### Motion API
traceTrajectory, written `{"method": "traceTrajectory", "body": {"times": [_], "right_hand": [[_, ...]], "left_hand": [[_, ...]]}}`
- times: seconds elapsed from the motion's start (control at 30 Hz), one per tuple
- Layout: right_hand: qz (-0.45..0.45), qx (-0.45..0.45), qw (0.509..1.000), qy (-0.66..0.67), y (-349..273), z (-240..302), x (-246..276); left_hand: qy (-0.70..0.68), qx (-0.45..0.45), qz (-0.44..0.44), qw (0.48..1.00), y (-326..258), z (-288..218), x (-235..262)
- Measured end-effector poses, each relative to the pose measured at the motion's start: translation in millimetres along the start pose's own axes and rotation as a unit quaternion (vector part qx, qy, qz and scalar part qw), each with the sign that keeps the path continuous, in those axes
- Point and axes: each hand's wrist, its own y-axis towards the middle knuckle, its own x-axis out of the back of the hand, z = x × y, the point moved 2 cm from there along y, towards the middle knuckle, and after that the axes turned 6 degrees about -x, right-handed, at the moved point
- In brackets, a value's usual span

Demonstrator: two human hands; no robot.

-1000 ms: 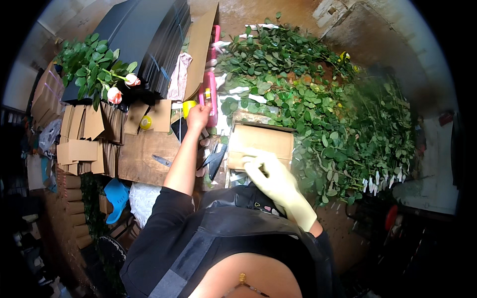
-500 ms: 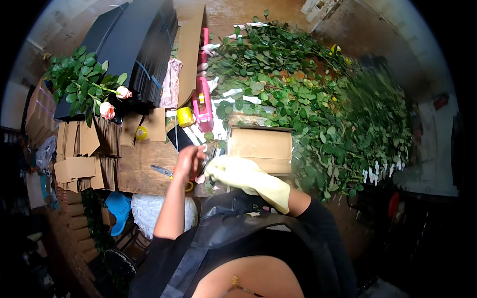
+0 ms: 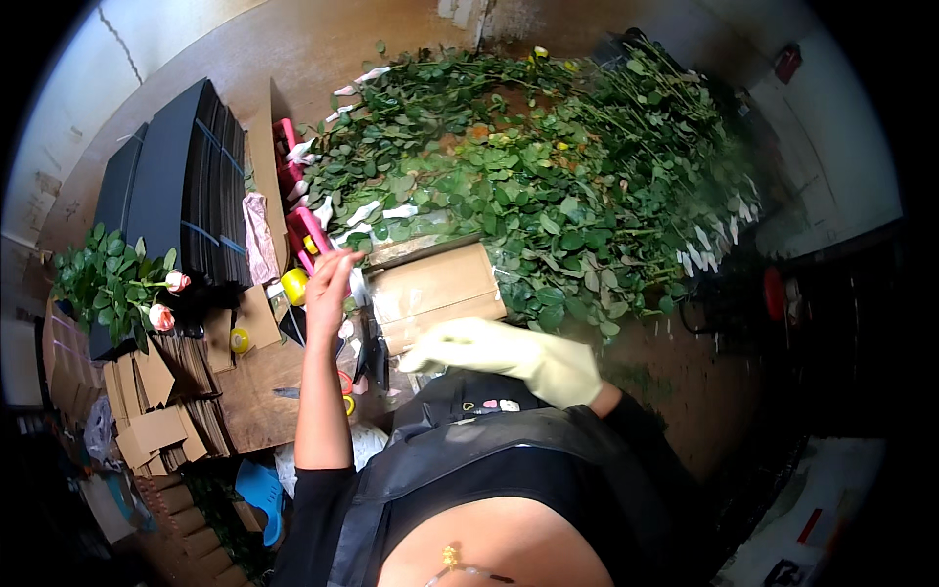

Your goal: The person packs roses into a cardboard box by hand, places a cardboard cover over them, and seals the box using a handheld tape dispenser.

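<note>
My bare left hand [image 3: 330, 289] is raised over the table, next to a yellow tape roll [image 3: 294, 287] and a pink tray [image 3: 311, 237]. Its fingers reach forward and slightly right, loosely extended, with nothing visible in them. In a pale yellow rubber glove, my right hand [image 3: 479, 350] hovers at the near edge of a brown cardboard piece [image 3: 435, 296]. The gloved fingers point left, somewhat blurred, and no held thing shows. Scissors [image 3: 287, 392] lie partly behind my left forearm, their red and yellow handles showing to its right. A dark strip [image 3: 372, 354] lies between the hands.
Leafy rose stems [image 3: 548, 196], several with white-wrapped heads, cover the table's far and right side. Stacked dark sheets [image 3: 181, 186] stand at left behind pink roses [image 3: 161, 317] and small cardboard pieces [image 3: 156, 426]. A blue plastic seat [image 3: 259, 497] is below the table edge.
The view has swung, so the table contents sit turned and further left. My hands have come apart: the left has moved forward toward the pink tray, while the right stays by the cardboard.
</note>
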Motion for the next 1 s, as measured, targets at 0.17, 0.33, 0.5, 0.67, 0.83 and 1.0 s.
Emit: {"method": "traceTrajectory", "body": {"times": [0.17,0.33,0.5,0.67,0.83,1.0], "right_hand": [[-0.044,0.176,0.946,0.268,-93,-34,65],[-0.293,-0.002,0.909,0.296,-91,-64,85],[-0.302,-0.092,0.905,0.286,-82,-149,55],[-0.269,-0.164,0.921,0.230,-34,-200,95],[-0.247,-0.167,0.954,-0.033,-65,-183,98],[-0.240,-0.112,0.823,-0.502,-86,-126,72]], "left_hand": [[0.342,-0.208,0.128,0.908,50,-81,-146],[0.606,-0.150,0.218,0.750,84,-18,-248],[0.397,-0.172,0.148,0.889,77,-27,-220],[0.173,-0.240,-0.038,0.954,42,-55,-168],[0.113,-0.135,-0.139,0.975,-60,-25,-80],[0.013,0.036,-0.210,0.977,-147,8,-26]]}}
